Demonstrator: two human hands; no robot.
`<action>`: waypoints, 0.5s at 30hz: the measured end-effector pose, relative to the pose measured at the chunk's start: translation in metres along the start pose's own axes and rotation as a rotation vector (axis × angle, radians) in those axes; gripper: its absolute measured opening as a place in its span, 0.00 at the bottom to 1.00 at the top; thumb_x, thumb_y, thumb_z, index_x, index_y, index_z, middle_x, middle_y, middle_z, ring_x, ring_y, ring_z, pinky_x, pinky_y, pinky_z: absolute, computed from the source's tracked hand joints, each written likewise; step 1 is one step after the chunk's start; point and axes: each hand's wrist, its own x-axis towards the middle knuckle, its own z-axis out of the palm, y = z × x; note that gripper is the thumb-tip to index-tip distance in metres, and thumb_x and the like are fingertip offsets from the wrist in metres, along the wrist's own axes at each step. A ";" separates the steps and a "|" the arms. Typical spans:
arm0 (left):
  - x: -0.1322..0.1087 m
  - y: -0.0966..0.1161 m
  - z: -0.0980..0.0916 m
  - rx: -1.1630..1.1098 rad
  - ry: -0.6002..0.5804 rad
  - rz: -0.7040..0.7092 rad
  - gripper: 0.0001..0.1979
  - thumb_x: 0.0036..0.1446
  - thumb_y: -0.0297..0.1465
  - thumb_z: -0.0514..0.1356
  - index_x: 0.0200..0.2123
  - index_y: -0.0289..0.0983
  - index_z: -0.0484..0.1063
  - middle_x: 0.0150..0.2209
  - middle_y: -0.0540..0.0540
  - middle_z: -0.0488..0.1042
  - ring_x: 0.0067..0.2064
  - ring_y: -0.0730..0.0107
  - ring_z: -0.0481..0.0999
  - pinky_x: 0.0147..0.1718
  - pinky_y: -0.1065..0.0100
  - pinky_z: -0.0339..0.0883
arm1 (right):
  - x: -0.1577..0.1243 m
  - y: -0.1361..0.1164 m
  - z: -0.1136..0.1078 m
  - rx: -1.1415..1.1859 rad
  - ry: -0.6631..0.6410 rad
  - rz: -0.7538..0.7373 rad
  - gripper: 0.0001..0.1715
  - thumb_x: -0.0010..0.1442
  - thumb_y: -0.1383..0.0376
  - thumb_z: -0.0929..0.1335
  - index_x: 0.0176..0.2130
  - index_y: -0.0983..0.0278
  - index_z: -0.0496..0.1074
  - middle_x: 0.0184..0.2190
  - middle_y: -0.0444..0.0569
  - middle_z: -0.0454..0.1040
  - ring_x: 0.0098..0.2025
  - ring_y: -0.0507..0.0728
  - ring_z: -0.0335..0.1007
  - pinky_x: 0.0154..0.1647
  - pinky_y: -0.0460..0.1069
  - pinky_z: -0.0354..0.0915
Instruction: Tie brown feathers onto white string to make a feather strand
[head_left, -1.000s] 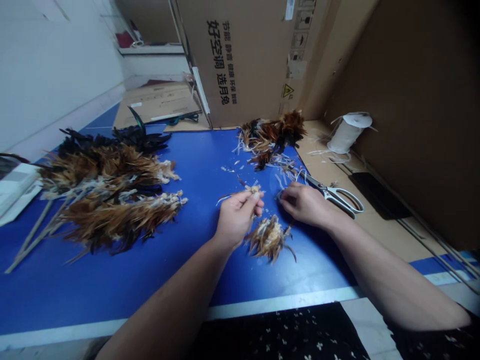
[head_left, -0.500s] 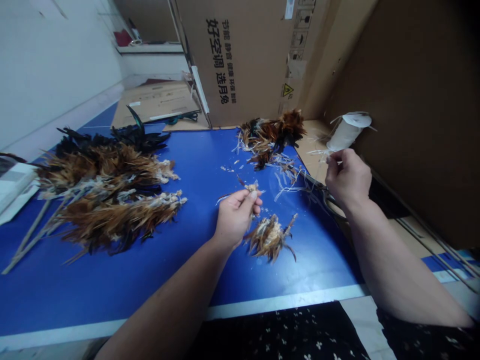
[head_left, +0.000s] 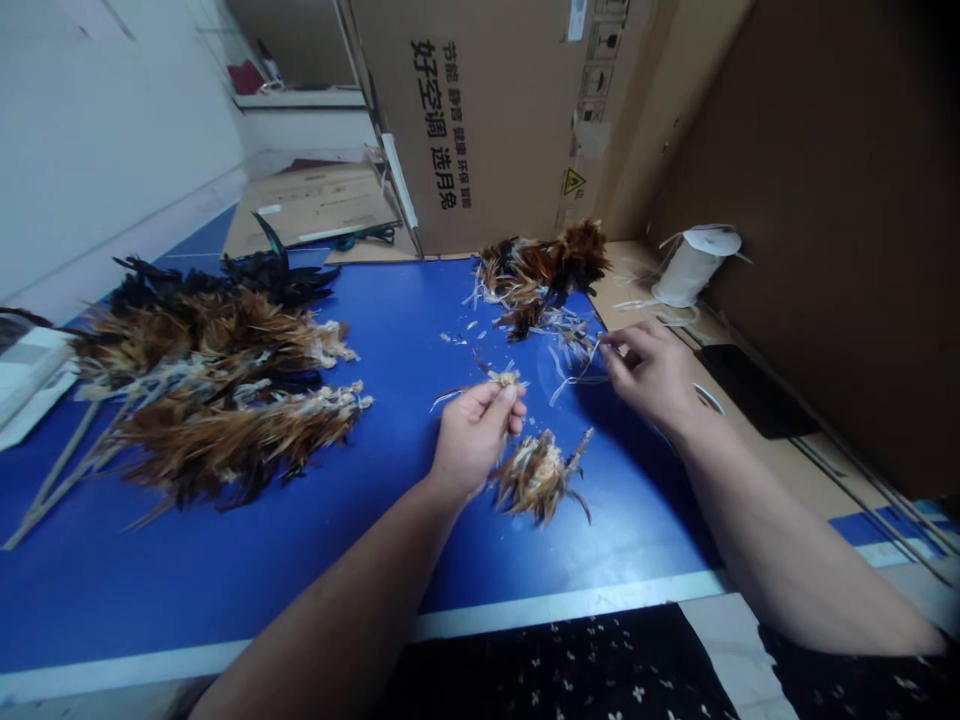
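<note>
Over the middle of the blue tabletop, my left hand (head_left: 480, 425) pinches a small feather bundle (head_left: 505, 378), its pale quill ends pointing up between thumb and forefinger. To its right, my right hand (head_left: 646, 370) is closed in a pinch, with a short piece of white string (head_left: 598, 346) at the fingertips. The white spool (head_left: 694, 265) stands behind that hand, loose string lying by its base. Just below my left hand lies a clump of brown feathers (head_left: 538, 475). Most of the held bundle is hidden by my fingers.
Long brown and black feather bunches (head_left: 247, 420) lie at the left, beside thin sticks (head_left: 64, 470). More feathers (head_left: 540, 265) and white string scraps (head_left: 574, 335) are at the back. A large cardboard box (head_left: 510, 120) walls the far side; dark green scissors (head_left: 364, 237) lie on cardboard.
My right hand has moved left and slightly down, away from the spool toward my left hand. The left hand keeps its hold on the feather bundle in nearly the same place.
</note>
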 end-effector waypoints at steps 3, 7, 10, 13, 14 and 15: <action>0.000 -0.003 0.000 0.010 -0.012 0.002 0.13 0.58 0.38 0.69 0.37 0.32 0.80 0.28 0.48 0.75 0.26 0.79 0.70 0.27 0.74 0.64 | -0.007 -0.017 0.018 0.012 -0.110 -0.032 0.16 0.68 0.57 0.67 0.45 0.61 0.81 0.39 0.54 0.77 0.36 0.59 0.73 0.39 0.53 0.68; 0.001 -0.007 0.000 0.008 -0.024 0.003 0.13 0.59 0.38 0.69 0.38 0.33 0.80 0.28 0.49 0.75 0.26 0.79 0.70 0.27 0.75 0.64 | -0.004 -0.023 0.040 -0.173 -0.177 -0.069 0.19 0.67 0.52 0.67 0.43 0.63 0.81 0.43 0.58 0.76 0.42 0.63 0.71 0.43 0.55 0.67; 0.000 -0.008 0.000 -0.003 -0.014 0.017 0.13 0.58 0.38 0.69 0.37 0.33 0.80 0.28 0.49 0.74 0.25 0.80 0.69 0.26 0.76 0.63 | 0.002 -0.018 0.054 -0.172 -0.238 -0.150 0.14 0.65 0.58 0.69 0.37 0.64 0.81 0.38 0.58 0.76 0.42 0.64 0.70 0.47 0.56 0.66; 0.003 -0.003 -0.002 -0.056 0.044 0.062 0.14 0.57 0.40 0.71 0.37 0.33 0.80 0.28 0.49 0.75 0.25 0.79 0.69 0.25 0.75 0.63 | 0.007 -0.013 0.055 0.002 -0.216 -0.109 0.11 0.63 0.63 0.69 0.31 0.63 0.78 0.33 0.54 0.76 0.39 0.61 0.71 0.46 0.55 0.67; 0.005 0.000 -0.004 -0.087 0.079 0.092 0.15 0.56 0.40 0.71 0.37 0.33 0.79 0.28 0.49 0.75 0.25 0.79 0.69 0.25 0.75 0.63 | 0.008 -0.012 0.052 0.089 -0.183 -0.078 0.11 0.63 0.62 0.69 0.31 0.63 0.77 0.32 0.53 0.76 0.38 0.60 0.71 0.45 0.55 0.68; 0.007 0.004 -0.006 -0.119 0.119 0.130 0.15 0.55 0.40 0.72 0.37 0.34 0.79 0.28 0.49 0.75 0.25 0.80 0.69 0.25 0.76 0.63 | 0.008 -0.011 0.047 0.181 -0.141 -0.043 0.12 0.64 0.60 0.69 0.31 0.63 0.76 0.32 0.52 0.76 0.38 0.59 0.72 0.45 0.54 0.69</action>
